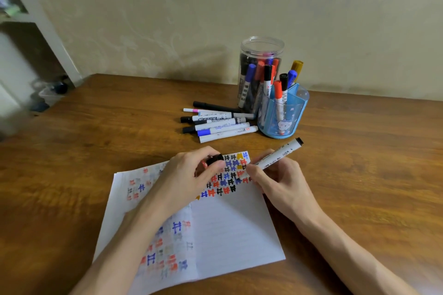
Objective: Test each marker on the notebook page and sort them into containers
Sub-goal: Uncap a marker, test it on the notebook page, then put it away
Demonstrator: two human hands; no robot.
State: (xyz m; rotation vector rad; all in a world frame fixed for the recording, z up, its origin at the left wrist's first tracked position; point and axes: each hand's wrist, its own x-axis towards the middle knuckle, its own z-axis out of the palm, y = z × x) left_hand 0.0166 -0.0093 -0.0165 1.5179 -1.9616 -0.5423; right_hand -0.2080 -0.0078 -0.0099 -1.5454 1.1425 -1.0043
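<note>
The right hand is gripping a white marker in a writing hold, fingers curled round the barrel, the black end pointing up and away towards the right. Its tip is resting on the notebook page, at the edge of rows of small black, blue, red and yellow marks. The left hand is lying over the upper part of the notebook, its fingertips pinching a black cap just above those marks. Both forearms are reaching in from the near edge. The notebook is lying open and slightly askew on the wooden counter, its left leaf showing fainter coloured marks.

Beyond the notebook, a group of loose markers is lying side by side on the counter, mostly white-barrelled with black, blue and pink caps. Just to their right a blue holder is standing with several markers upright in it, and behind that a clear jar is holding more, close to the wall.
</note>
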